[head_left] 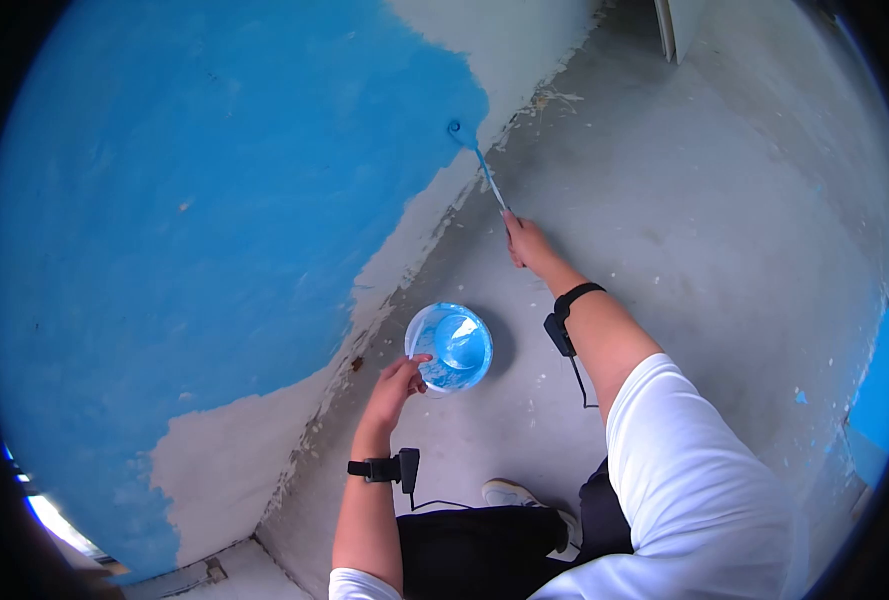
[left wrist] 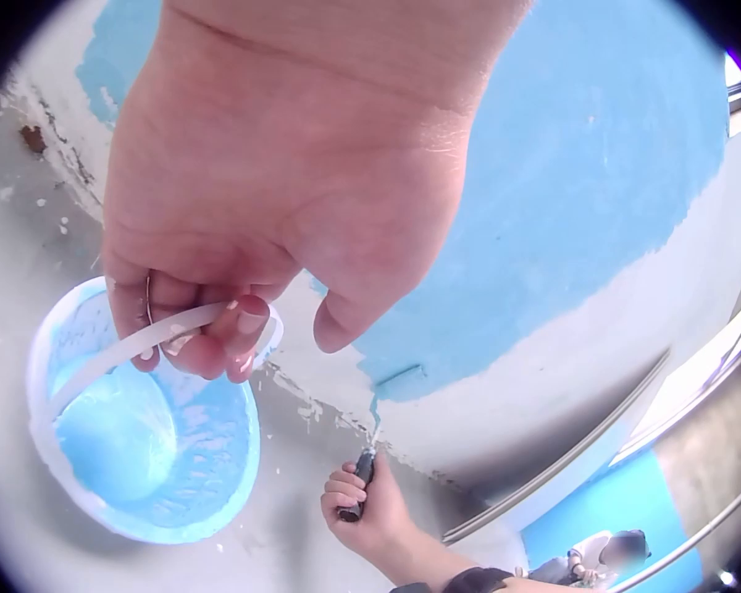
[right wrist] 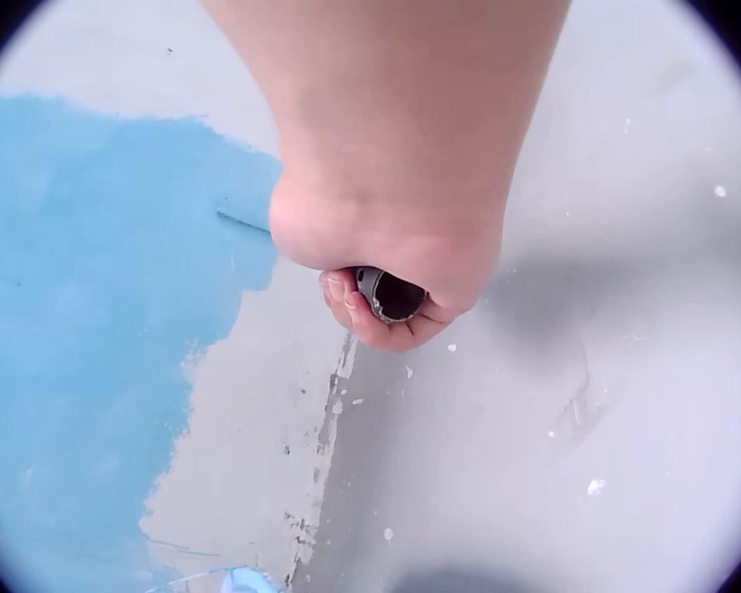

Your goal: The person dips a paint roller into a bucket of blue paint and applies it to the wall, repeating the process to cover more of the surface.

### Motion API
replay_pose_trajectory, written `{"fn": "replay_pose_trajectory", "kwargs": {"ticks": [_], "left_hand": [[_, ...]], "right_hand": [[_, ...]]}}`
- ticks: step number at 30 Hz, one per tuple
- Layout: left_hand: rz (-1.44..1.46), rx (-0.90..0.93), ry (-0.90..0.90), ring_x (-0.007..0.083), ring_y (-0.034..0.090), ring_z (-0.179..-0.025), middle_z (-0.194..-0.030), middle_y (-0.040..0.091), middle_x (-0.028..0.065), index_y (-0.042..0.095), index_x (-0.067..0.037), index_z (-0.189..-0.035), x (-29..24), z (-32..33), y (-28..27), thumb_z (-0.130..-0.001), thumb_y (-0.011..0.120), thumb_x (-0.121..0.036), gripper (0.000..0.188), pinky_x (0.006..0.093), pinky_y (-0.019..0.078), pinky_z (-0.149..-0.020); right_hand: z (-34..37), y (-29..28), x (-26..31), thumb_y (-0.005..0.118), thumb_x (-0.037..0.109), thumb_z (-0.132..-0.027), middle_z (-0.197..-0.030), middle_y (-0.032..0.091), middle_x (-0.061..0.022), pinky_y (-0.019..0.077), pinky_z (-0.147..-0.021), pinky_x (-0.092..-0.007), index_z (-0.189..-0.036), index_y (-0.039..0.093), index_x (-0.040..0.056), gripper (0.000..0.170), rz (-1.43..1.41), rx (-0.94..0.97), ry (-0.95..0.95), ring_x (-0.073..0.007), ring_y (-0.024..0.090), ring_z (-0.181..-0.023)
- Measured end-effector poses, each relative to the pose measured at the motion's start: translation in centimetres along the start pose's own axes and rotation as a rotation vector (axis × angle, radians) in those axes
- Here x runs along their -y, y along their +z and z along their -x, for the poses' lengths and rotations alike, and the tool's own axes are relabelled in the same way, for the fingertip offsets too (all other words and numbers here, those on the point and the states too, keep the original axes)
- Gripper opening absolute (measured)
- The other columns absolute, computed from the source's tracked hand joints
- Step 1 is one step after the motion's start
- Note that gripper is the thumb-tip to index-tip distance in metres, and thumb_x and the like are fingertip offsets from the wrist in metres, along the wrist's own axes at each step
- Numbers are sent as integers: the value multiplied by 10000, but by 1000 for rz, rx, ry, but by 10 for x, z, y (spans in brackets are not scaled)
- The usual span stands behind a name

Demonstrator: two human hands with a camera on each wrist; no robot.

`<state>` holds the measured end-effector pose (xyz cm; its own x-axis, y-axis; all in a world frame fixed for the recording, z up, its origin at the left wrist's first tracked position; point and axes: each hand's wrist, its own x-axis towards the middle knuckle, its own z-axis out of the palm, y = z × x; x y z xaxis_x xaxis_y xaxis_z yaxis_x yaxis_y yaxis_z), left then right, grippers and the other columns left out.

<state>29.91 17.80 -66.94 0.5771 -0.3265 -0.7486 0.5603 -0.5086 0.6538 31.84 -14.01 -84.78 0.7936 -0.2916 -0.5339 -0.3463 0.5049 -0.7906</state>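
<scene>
My right hand (head_left: 529, 242) grips the dark handle (right wrist: 368, 284) of a paint roller (head_left: 482, 167), its fingers wrapped round it. The roller's blue-coated head lies on the wall (head_left: 214, 220), at the edge of the blue patch near the floor. A white plastic bucket (head_left: 476, 372) with light blue paint (left wrist: 117, 433) in it is below my left hand (head_left: 392, 390). In the left wrist view, the curled fingers of that hand hold the bucket's white bail handle (left wrist: 121, 351). Paint smears coat the bucket's inside wall.
Bare pale wall (head_left: 229, 440) borders the blue area along the rough foot of the wall. The grey floor (head_left: 684, 200) carries paint specks. A white panel edge (head_left: 666, 30) stands at the top. My shoe (head_left: 509, 492) is below the bucket. Another person (left wrist: 593, 559) appears farther off.
</scene>
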Motion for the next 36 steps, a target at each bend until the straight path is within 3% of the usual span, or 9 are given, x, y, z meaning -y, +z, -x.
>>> {"fn": "replay_pose_trajectory", "kwargs": {"ticks": [4,6,7,9,12,21,29,33,36], "left_hand": [[1,-13,-53,123,482,-712,-697,411,-43,639,-25,-1144,-5,2,3,-960,510,-236,308,279,445,-760],[36,-25,-61,121,483,-694,-690,414,-43,641,-29,-1127,-5,4,1,-954,520,-239,298,280,454,-749],[10,-40,-69,116,483,-681,-684,419,-41,640,-34,-1078,-4,3,-2,-954,525,-251,275,280,457,-738],[-6,-53,-72,111,483,-668,-678,424,-40,639,-39,-1029,-2,0,-8,-954,530,-263,260,280,461,-727],[-66,-145,-21,102,478,-663,-677,448,-32,585,-70,-871,2,2,-22,-964,531,-305,259,274,443,-698],[-198,-223,-6,136,470,-651,-659,481,0,585,-37,-784,25,18,-73,-946,544,-332,340,282,389,-639],[-239,-303,-132,136,487,-645,-648,505,7,590,-39,-755,46,42,-109,-942,538,-339,357,295,390,-608],[-238,-365,-98,125,496,-598,-633,496,-2,591,-66,-781,62,44,-119,-928,532,-320,299,271,390,-580],[-119,-553,-6,133,499,-557,-602,526,19,595,-34,-717,85,37,-120,-916,558,-296,331,291,383,-556]], "right_hand": [[0,-9,-24,436,495,-998,-617,520,-90,428,-467,-366,-791,517,31,514,288,-64,-18,-223,505,-479],[-4,-17,-40,456,476,-988,-771,638,-191,489,-655,-440,-899,595,-21,524,619,-121,-262,-359,613,-694],[1,-16,-37,456,476,-988,-771,638,-191,489,-655,-440,-899,595,-21,524,625,-117,-267,-359,613,-694],[14,-18,-23,479,455,-977,-916,659,-242,467,-803,-471,-1000,628,-14,493,803,-107,-184,-437,604,-883],[25,-20,-16,496,442,-972,-888,660,-237,480,-759,-475,-989,636,17,447,817,-126,-244,-437,614,-850],[37,-25,28,593,378,-931,-769,658,-205,473,-664,-524,-940,584,50,328,960,-263,-519,-446,616,-771],[40,-21,36,603,363,-918,-806,666,-202,489,-700,-508,-961,591,66,300,982,-229,-465,-433,626,-813],[38,-31,29,597,358,-915,-847,673,-197,495,-739,-498,-961,603,65,297,1002,-278,-388,-421,627,-858],[42,-36,34,591,366,-918,-844,668,-202,488,-737,-498,-950,598,55,312,1030,-245,-393,-425,621,-857]]}}
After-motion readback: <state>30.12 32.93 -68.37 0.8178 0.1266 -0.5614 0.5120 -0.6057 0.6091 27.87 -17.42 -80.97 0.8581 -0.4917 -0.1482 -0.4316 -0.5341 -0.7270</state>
